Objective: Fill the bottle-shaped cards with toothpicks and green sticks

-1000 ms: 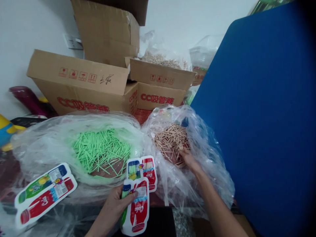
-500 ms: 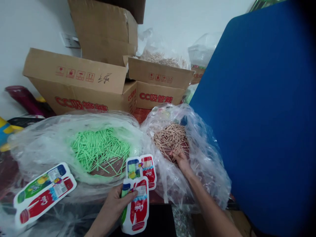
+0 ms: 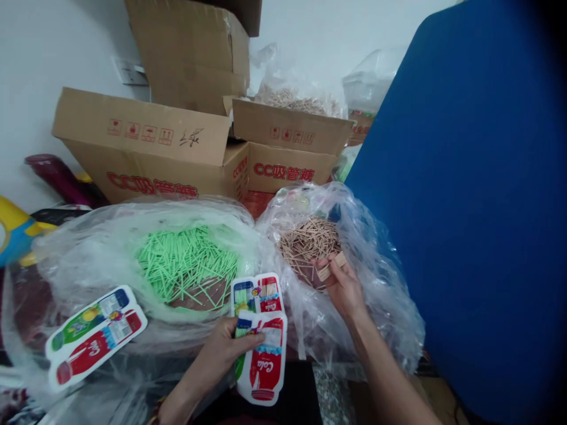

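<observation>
My left hand [image 3: 230, 348] grips a bottle-shaped candy packet [image 3: 267, 366] with a red Cola side and a green side, thumb across its front. Just behind it, another such packet [image 3: 270, 289] shows green and tan sticks in its windows. My right hand [image 3: 343, 289] is closed on a small bundle of tan candy sticks [image 3: 332, 267], lifted over the pile of tan sticks [image 3: 305, 239] in an open clear plastic bag [image 3: 376, 295]. Left of that, green candy sticks [image 3: 186, 260] fill another open clear bag [image 3: 88, 236]. A further Cola packet [image 3: 95, 339] lies at the left.
Open cardboard boxes [image 3: 146, 153] with red lettering stand behind the bags; one holds a bag of tan sticks [image 3: 296, 101]. A large blue panel [image 3: 460, 195] blocks the right side. A dark red bottle [image 3: 57, 177] and a yellow-and-blue object [image 3: 18, 230] sit at the left.
My right hand has risen from the tan pile and turned, now showing a bundle of sticks in its fingers. My left hand with its packet has shifted slightly right and up in the view.
</observation>
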`<state>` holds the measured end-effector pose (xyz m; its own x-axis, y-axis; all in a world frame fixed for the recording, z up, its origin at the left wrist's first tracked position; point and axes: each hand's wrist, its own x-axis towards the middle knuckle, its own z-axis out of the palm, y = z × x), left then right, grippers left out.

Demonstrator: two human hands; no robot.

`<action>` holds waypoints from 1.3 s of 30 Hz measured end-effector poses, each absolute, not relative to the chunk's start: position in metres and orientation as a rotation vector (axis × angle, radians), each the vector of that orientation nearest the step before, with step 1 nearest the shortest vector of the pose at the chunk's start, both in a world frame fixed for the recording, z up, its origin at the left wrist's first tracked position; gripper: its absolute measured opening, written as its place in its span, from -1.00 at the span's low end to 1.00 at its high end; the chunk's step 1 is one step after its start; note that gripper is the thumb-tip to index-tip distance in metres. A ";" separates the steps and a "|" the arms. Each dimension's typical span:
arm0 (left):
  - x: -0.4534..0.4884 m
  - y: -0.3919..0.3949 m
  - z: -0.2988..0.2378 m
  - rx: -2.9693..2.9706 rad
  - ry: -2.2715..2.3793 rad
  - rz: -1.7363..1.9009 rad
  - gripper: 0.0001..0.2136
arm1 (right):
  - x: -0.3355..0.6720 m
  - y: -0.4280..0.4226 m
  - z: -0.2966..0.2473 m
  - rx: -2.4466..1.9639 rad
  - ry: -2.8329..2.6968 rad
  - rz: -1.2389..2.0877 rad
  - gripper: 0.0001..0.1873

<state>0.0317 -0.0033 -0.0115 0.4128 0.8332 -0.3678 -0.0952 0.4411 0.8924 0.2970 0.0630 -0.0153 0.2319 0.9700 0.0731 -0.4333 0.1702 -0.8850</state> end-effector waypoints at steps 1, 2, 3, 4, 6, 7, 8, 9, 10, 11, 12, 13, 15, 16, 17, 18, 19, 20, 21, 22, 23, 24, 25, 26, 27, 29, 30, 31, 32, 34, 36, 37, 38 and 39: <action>0.034 -0.003 -0.010 0.933 0.950 0.694 -0.76 | 0.284 0.054 -0.006 -0.807 -0.748 1.201 -0.79; 0.035 -0.002 -0.008 0.933 0.935 0.688 -0.77 | 0.270 0.046 0.003 -0.754 -0.732 1.237 -0.83; 0.036 -0.002 -0.008 0.932 0.921 0.689 -0.77 | 0.256 0.037 0.009 -0.716 -0.728 1.279 -0.86; 0.037 -0.002 -0.007 0.927 0.911 0.694 -0.79 | 0.242 0.029 0.015 -0.690 -0.719 1.319 -0.89; 0.037 -0.002 -0.007 0.911 0.890 0.715 -0.81 | 0.218 0.017 0.022 -0.639 -0.703 1.391 -0.90; 0.037 -0.002 -0.006 0.900 0.879 0.729 -0.81 | 0.209 0.013 0.023 -0.619 -0.693 1.422 -0.90; 0.036 -0.003 -0.006 0.890 0.865 0.739 -0.81 | 0.202 0.010 0.024 -0.607 -0.685 1.445 -0.90; 0.036 -0.003 -0.005 0.879 0.849 0.746 -0.82 | 0.196 0.008 0.025 -0.605 -0.678 1.462 -0.89; 0.035 -0.004 -0.005 0.869 0.835 0.750 -0.82 | 0.192 0.007 0.025 -0.611 -0.673 1.471 -0.89; 0.035 -0.004 -0.004 0.861 0.825 0.751 -0.81 | 0.189 0.006 0.024 -0.623 -0.670 1.471 -0.88; 0.034 -0.005 -0.003 0.856 0.818 0.750 -0.81 | 0.187 0.006 0.024 -0.636 -0.669 1.468 -0.88; 0.034 -0.005 -0.003 0.854 0.812 0.749 -0.81 | 0.186 0.006 0.023 -0.651 -0.668 1.464 -0.88; 0.034 -0.006 -0.004 0.844 0.807 0.763 -0.82 | 0.184 0.006 0.021 -0.674 -0.673 1.466 -0.88; 0.033 -0.006 -0.005 0.837 0.811 0.772 -0.82 | 0.183 0.005 0.020 -0.681 -0.673 1.475 -0.88; 0.033 -0.006 -0.006 0.830 0.818 0.783 -0.82 | 0.183 0.005 0.019 -0.691 -0.672 1.487 -0.88; 0.032 -0.006 -0.008 0.824 0.828 0.793 -0.82 | 0.183 0.004 0.018 -0.703 -0.670 1.497 -0.88; 0.031 -0.006 -0.009 0.821 0.838 0.801 -0.81 | 0.183 0.003 0.017 -0.720 -0.669 1.505 -0.88; 0.030 -0.006 -0.010 0.821 0.847 0.806 -0.80 | 0.183 0.002 0.016 -0.745 -0.670 1.509 -0.89; 0.030 -0.006 -0.011 0.825 0.854 0.807 -0.79 | 0.184 0.002 0.015 -0.770 -0.673 1.509 -0.89; 0.029 -0.006 -0.012 0.832 0.858 0.808 -0.79 | 0.185 0.001 0.013 -0.791 -0.682 1.510 -0.90; 0.028 -0.005 -0.012 0.843 0.860 0.807 -0.79 | 0.186 0.000 0.012 -0.804 -0.696 1.518 -0.90; 0.028 -0.005 -0.011 0.856 0.859 0.810 -0.79 | 0.188 0.000 0.010 -0.807 -0.716 1.538 -0.91; 0.028 -0.004 -0.011 0.869 0.857 0.818 -0.79 | 0.189 -0.001 0.008 -0.803 -0.743 1.576 -0.92; 0.028 -0.003 -0.010 0.878 0.854 0.832 -0.79 | 0.190 -0.001 0.007 -0.797 -0.779 1.626 -0.92; 0.028 -0.002 -0.009 0.883 0.852 0.851 -0.79 | 0.192 -0.001 0.006 -0.795 -0.822 1.676 -0.91; 0.028 0.000 -0.008 0.889 0.855 0.887 -0.79 | 0.195 0.000 0.006 -0.812 -0.913 1.713 -0.83; 0.028 0.001 -0.008 0.892 0.858 0.895 -0.79 | 0.197 0.001 0.007 -0.832 -0.957 1.685 -0.76; 0.027 0.001 -0.007 0.896 0.861 0.894 -0.79 | 0.199 0.002 0.009 -0.863 -1.007 1.629 -0.71; 0.027 0.002 -0.007 0.899 0.861 0.894 -0.79 | 0.201 0.002 0.012 -0.903 -1.072 1.558 -0.67; 0.027 0.003 -0.006 0.891 0.859 0.906 -0.79 | 0.205 0.003 0.017 -0.984 -1.259 1.427 -0.67; 0.027 0.003 -0.006 0.887 0.866 0.942 -0.80 | 0.209 0.003 0.020 -1.024 -1.491 1.331 -0.67; 0.027 0.004 -0.006 0.894 0.873 0.964 -0.81 | 0.211 0.003 0.021 -1.024 -1.590 1.301 -0.66; 0.026 0.004 -0.006 0.904 0.882 0.981 -0.81 | 0.213 0.003 0.020 -1.021 -1.650 1.279 -0.64; 0.026 0.004 -0.005 0.916 0.890 0.990 -0.81 | 0.215 0.003 0.019 -1.022 -1.666 1.267 -0.64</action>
<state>0.0262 0.0043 -0.0054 0.2907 0.9383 -0.1873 -0.2855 0.2719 0.9190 0.2146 0.0026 0.0192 -0.3633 0.9244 0.1162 0.1350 0.1756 -0.9752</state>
